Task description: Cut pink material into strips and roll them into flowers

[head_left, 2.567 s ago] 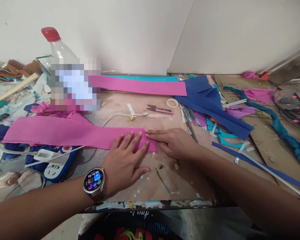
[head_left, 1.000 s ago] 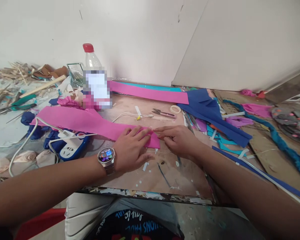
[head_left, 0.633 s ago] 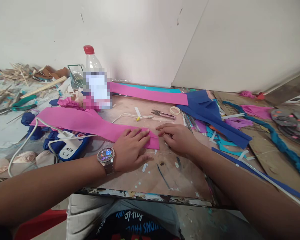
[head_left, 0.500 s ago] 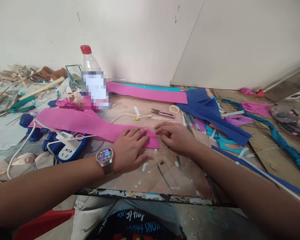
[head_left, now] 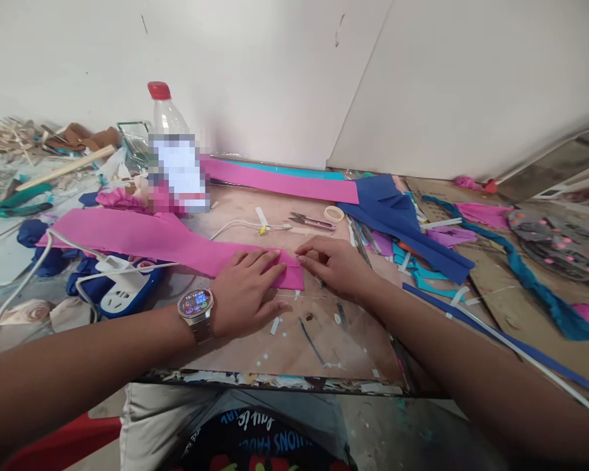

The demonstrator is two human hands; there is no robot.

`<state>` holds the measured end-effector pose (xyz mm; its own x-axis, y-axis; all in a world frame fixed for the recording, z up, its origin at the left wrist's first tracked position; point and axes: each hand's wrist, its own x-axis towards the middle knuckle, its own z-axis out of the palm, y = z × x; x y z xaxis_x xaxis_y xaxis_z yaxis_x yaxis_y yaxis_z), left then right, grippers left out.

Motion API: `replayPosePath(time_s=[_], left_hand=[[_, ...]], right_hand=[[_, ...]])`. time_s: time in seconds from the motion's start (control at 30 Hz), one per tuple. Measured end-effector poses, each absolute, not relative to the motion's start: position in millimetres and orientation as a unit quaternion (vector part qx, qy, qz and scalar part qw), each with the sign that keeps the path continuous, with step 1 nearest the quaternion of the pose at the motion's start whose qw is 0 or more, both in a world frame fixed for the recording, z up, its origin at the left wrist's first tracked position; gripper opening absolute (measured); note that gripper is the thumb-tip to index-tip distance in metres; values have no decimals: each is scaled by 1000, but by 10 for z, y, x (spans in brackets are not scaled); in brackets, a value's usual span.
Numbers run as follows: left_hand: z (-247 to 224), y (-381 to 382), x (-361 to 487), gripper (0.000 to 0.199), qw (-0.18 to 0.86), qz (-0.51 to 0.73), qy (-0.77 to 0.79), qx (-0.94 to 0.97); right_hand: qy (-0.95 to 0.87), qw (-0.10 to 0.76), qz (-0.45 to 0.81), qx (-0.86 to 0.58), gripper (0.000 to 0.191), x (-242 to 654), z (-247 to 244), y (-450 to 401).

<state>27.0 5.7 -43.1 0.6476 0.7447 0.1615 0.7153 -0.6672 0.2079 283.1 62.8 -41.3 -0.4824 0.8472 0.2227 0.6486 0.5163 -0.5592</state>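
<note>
A long pink fabric strip (head_left: pixel 207 254) runs from the left across the work surface, and its right end is folded over in a layered edge. My left hand (head_left: pixel 245 288), wearing a watch (head_left: pixel 196 306) on the wrist, lies flat with fingers stretched over the strip near that end. At the strip's right edge, my right hand (head_left: pixel 336 265) has its thumb and index finger pinched together on the fold; its other fingers curl underneath and are partly hidden. Thread snips (head_left: pixel 314 221) and a roll of tape (head_left: pixel 334 213) lie beyond the hands.
A phone (head_left: pixel 181 171) leans on a red-capped bottle (head_left: pixel 169 118) at the back. A power strip (head_left: pixel 125 294) with white cables sits left. Pink and blue fabric (head_left: pixel 402 229) lies behind and right. Pliers (head_left: pixel 24 199) and wood sticks (head_left: pixel 10 140) are far left; a wall rises behind.
The view has turned slightly right, so everything sits a little further left. My right fingertips have closed in on the strip's folded edge. My left hand stays flat on the fabric.
</note>
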Motion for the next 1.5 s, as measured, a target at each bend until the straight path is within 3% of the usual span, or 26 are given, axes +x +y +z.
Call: replayPosePath(time_s=[0.2, 0.57, 0.93, 1.5], left_hand=[[-423, 64, 261, 70, 59, 105, 402, 908], [-437, 59, 255, 72, 57, 106, 401, 908], [-442, 59, 247, 74, 56, 107, 403, 907], [-425, 44, 243, 81, 67, 101, 396, 910]], right_hand=[[-844, 243, 204, -433, 25, 2848, -452, 643], [-848, 238, 216, -421, 19, 2811, -425, 620], [-870, 242, 236, -358, 34, 2779, -398, 579], [-885, 236, 192, -354, 37, 2761, -435, 561]])
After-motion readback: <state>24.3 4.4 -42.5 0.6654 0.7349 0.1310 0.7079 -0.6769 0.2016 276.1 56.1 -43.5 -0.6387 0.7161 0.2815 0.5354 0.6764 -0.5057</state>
